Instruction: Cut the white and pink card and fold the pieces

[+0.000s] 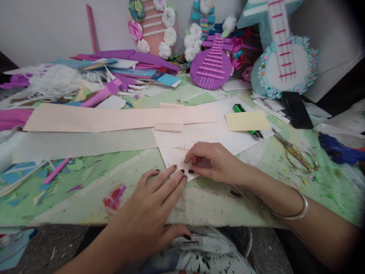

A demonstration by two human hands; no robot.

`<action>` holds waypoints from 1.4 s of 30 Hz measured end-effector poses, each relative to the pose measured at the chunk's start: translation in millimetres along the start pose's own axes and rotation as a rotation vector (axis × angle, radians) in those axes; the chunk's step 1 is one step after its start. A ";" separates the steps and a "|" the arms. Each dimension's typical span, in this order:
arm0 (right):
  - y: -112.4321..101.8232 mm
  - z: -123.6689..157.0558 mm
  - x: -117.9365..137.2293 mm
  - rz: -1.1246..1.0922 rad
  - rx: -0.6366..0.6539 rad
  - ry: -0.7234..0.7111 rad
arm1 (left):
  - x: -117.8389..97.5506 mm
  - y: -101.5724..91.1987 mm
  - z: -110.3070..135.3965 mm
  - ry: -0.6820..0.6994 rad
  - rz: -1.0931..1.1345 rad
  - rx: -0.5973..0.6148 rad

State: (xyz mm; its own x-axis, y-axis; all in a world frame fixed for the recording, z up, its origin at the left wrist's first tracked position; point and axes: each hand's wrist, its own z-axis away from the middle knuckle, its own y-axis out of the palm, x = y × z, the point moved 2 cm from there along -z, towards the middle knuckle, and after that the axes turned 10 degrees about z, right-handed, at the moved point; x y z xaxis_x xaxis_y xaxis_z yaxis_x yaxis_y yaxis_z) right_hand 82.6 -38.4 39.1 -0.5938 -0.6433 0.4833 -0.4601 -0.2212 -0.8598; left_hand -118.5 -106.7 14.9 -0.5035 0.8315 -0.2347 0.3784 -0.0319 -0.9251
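My left hand (161, 198) lies flat with its fingers stretched out, the tips touching the near corner of a white sheet of paper (242, 142). Just right of those tips, my right hand (215, 161) is curled, thumb and forefinger drawn together low over the same corner. Whatever it pinches there is too pale and small to make out. Beyond the hands a long peach paper strip (122, 118) runs leftward from the sheet. Two short folded peach pieces (169, 127) rest against it.
On the right are a yellow paper card (247, 121) over a green cutter (238, 108), gold-handled scissors (299, 154), a black phone (297, 109) and a blue glue gun (339, 148). Paper instruments, including a purple one (211, 68), stand behind. Paper scraps (76, 167) litter the left.
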 end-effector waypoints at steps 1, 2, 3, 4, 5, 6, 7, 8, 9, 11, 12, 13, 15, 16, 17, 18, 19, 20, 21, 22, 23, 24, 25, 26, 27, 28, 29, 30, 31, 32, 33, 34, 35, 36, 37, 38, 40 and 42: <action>0.4 0.5 0.5 0.006 -0.008 -0.040 | 0.0 0.0 0.1 -0.001 -0.002 0.006; 1.0 1.0 0.9 0.014 -0.014 -0.081 | -0.1 0.1 0.2 -0.001 -0.003 0.008; 1.7 1.7 1.2 0.025 -0.016 -0.119 | 0.0 0.3 0.3 -0.005 -0.005 0.010; 2.3 2.3 1.3 0.036 -0.018 -0.145 | 0.1 0.6 0.3 -0.005 -0.006 0.009; 3.0 2.8 1.4 0.049 -0.018 -0.163 | 0.1 0.9 0.3 -0.003 -0.007 0.009; 3.4 3.1 1.5 0.060 -0.020 -0.172 | 0.2 1.1 0.2 0.000 -0.007 0.010; 3.7 3.3 1.7 0.071 -0.023 -0.177 | 0.3 1.4 0.1 0.003 -0.008 0.011; 3.7 3.4 2.0 0.080 -0.025 -0.180 | 0.3 1.5 0.2 0.007 -0.009 0.011; 3.5 3.3 2.5 0.089 -0.029 -0.183 | 0.3 1.5 0.3 0.008 -0.009 0.008; 3.0 3.0 3.5 0.105 -0.028 -0.188 | 0.4 1.4 0.9 0.009 -0.006 0.005; 2.8 2.8 3.9 0.113 -0.025 -0.188 | 0.4 1.4 1.4 0.007 -0.005 0.006; 2.6 2.6 4.2 0.120 -0.019 -0.186 | 0.5 1.5 1.9 0.006 -0.002 0.008; 2.7 2.2 4.4 0.130 -0.008 -0.181 | 0.9 1.9 3.1 -0.009 -0.010 0.008; 2.9 2.0 4.5 0.132 -0.001 -0.179 | 1.4 2.0 3.7 -0.022 -0.021 0.004; 3.2 1.8 4.5 0.132 0.003 -0.178 | 1.8 2.1 4.1 -0.035 -0.032 -0.002; 3.4 1.7 4.6 0.133 0.005 -0.177 | 2.2 2.1 4.5 -0.043 -0.040 -0.006; 3.5 1.7 4.6 0.132 0.006 -0.177 | 2.4 2.0 4.7 -0.048 -0.044 -0.007; 3.6 1.7 4.7 0.130 0.005 -0.180 | 2.6 1.8 4.8 -0.049 -0.045 -0.006; 3.6 1.7 4.7 0.128 0.006 -0.183 | 2.6 1.6 4.7 -0.049 -0.041 -0.002; 3.5 1.7 4.8 0.127 0.008 -0.186 | 2.7 1.3 4.7 -0.052 -0.038 0.001; 3.4 1.6 4.9 0.126 0.011 -0.190 | 2.8 1.0 4.6 -0.062 -0.038 0.002; 3.3 1.5 4.8 0.127 0.014 -0.190 | 2.9 0.8 4.6 -0.073 -0.039 0.001; 3.1 1.4 4.8 0.130 0.014 -0.189 | 3.0 0.6 4.6 -0.084 -0.041 -0.001; 2.9 1.2 4.7 0.133 0.011 -0.187 | 3.1 0.6 4.9 -0.092 -0.045 -0.003; 2.7 0.9 4.7 0.135 0.008 -0.185 | 3.1 0.5 5.3 -0.098 -0.050 -0.007; 2.6 0.7 4.7 0.136 0.005 -0.185 | 3.2 0.4 5.9 -0.099 -0.053 -0.010; 2.6 0.5 4.8 0.135 0.004 -0.185 | 3.4 0.3 6.6 -0.098 -0.054 -0.009; 2.6 0.4 5.0 0.133 0.003 -0.185 | 3.6 0.1 7.3 -0.095 -0.051 -0.004; 2.6 0.3 5.1 0.130 0.003 -0.185 | 3.9 -0.2 7.9 -0.090 -0.044 0.004; 2.6 0.3 5.3 0.126 0.003 -0.185 | 4.2 -0.7 8.4 -0.085 -0.036 0.014; 2.6 0.4 5.3 0.121 0.002 -0.183 | 4.6 -1.1 8.6 -0.080 -0.027 0.025; 2.6 0.5 5.3 0.115 0.000 -0.181 | 4.8 -1.5 8.7 -0.077 -0.021 0.034; 2.6 0.7 5.3 0.111 0.000 -0.178 | 5.0 -2.0 8.5 -0.074 -0.016 0.035; 2.6 0.8 5.2 0.109 0.000 -0.175 | 5.0 -2.2 8.2 -0.071 -0.012 0.035; 2.7 0.8 5.2 0.109 0.000 -0.173 | 5.0 -2.3 7.8 -0.072 -0.010 0.031; 2.9 0.8 5.1 0.109 0.000 -0.173 | 5.0 -2.2 7.4 -0.072 -0.010 0.025; 3.3 0.7 4.9 0.113 0.004 -0.171 | 5.2 -1.5 6.9 -0.079 -0.015 0.013; 3.6 0.5 4.7 0.116 0.015 -0.163 | 5.9 -0.7 7.0 -0.086 -0.018 0.009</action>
State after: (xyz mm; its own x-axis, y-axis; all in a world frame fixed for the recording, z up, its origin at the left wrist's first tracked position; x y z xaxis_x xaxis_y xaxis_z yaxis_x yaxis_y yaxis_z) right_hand 78.5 -42.6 38.2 -0.5269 -0.7751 0.3488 -0.3844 -0.1488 -0.9111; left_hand -127.2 -105.6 12.1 -0.5752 0.7813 -0.2424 0.3620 -0.0226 -0.9319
